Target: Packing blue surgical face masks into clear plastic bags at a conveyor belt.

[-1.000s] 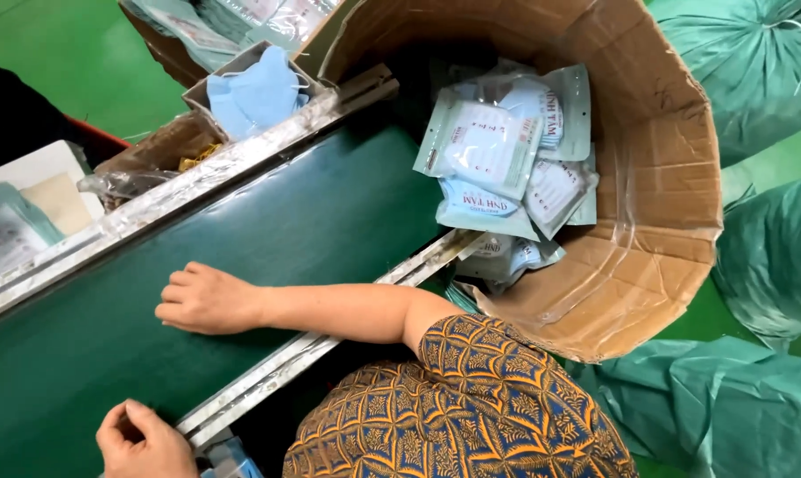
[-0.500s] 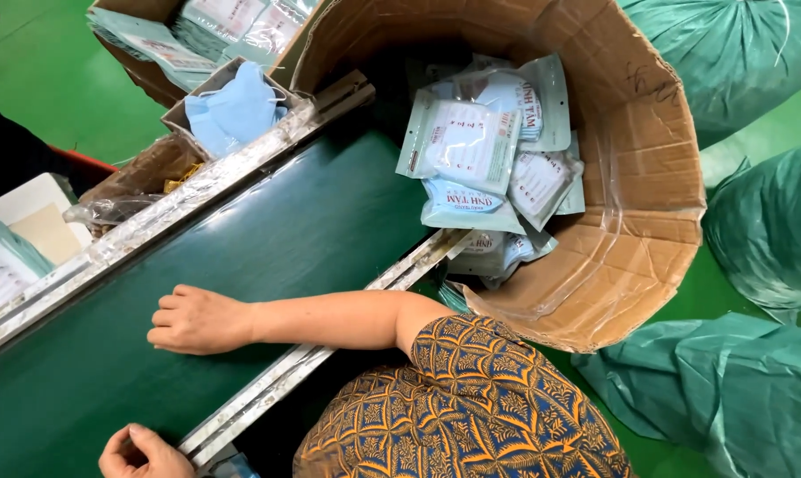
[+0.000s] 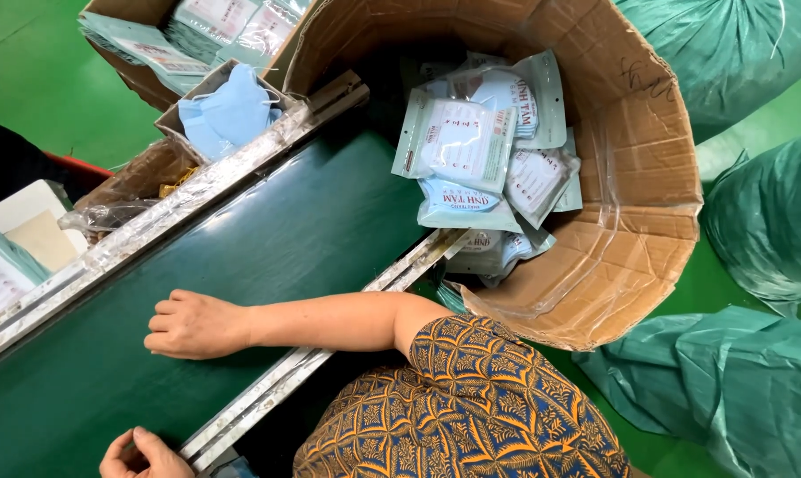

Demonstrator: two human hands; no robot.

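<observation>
Since the earlier frames, camera and scene have shifted slightly: the right hand (image 3: pixel 195 325) lies a little further along the belt, and the left hand (image 3: pixel 139 453) sits lower, at the frame's edge. Head view: the right hand rests palm-down on the dark green conveyor belt (image 3: pixel 268 239), fingers (image 3: pixel 163 320) loosely extended and close together, holding nothing; the left hand, at 7 o'clock beside the near metal rail (image 3: pixel 277 389), looks loosely curled, and whether it grips anything cannot be told. Judged from this, the step is a pause, with the belt bare under the hand. At 1 o'clock stands a round cardboard drum (image 3: pixel 657 168), its rim torn and creased, holding a heap of flat, glossy pale-green sealed packets (image 3: pixel 467 146). At 11 o'clock, beyond the far rail, a small open carton holds soft blue face masks (image 3: pixel 228 111); behind it a larger carton holds more packets (image 3: pixel 215 22). Crinkled green plastic sacks (image 3: pixel 754 389) lie from 3 to 5 o'clock. Any next move would call for a reach toward the drum.
</observation>
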